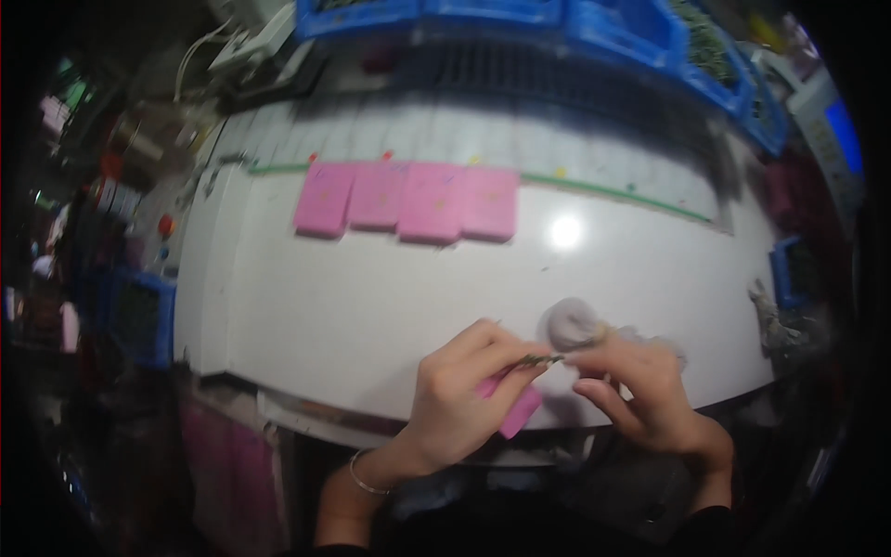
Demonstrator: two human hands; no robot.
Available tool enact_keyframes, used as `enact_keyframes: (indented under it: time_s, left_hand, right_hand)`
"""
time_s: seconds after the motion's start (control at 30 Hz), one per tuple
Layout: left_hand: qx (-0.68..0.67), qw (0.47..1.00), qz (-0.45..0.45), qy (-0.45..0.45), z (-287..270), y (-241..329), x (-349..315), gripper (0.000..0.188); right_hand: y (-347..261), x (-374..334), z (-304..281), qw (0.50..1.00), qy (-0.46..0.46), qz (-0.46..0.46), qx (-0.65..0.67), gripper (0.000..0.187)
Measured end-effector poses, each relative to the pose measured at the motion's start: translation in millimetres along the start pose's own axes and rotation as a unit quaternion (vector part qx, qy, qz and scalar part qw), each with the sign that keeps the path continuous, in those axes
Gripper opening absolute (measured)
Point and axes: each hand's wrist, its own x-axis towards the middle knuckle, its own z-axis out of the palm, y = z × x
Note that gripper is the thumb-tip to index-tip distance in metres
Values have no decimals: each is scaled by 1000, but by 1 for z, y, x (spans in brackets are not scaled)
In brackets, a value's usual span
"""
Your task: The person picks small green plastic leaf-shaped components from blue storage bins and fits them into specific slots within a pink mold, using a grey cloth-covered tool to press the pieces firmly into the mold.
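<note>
Near the front edge of the white table, my left hand (469, 385) pinches a small bunch of thin dark-green pieces (536, 360) between thumb and fingers. Blur hides their exact kind. A pink block (520, 413) shows under that hand, partly covered by it; whether the palm grips it I cannot tell. My right hand (640, 385) is close on the right, its fingertips at the tip of the green pieces and its thumb held apart from the index finger. Just beyond it lies a rounded grey bundle (569, 325) with a yellowish neck, partly hidden by the right hand.
Several pink blocks (430, 206) lie in a row along a green strip (613, 190) on the white table (325, 306). Blue bins (622, 32) line the far side, some with green contents. A device with a lit blue screen (843, 135) stands at the right.
</note>
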Motion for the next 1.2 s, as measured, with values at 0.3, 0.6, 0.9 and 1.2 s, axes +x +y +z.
enact_keyframes:
  time_s: [0.3,0.6,0.9,1.2]
  left_hand:
    - [-34,998,-43,12,5,-6,6,15]
    - [-199,970,-138,-12,14,-17,10,28]
    - [-448,850,-266,80,14,-33,13,68]
    - [-382,893,-204,-121,23,0,4,74]
  right_hand:
    - [15,71,-78,988,136,-52,-50,7]
    - [90,170,-248,805,485,-55,-337,14]
    - [36,94,-102,907,287,-256,-170,14]
    - [-12,22,-12,986,66,-134,68,29]
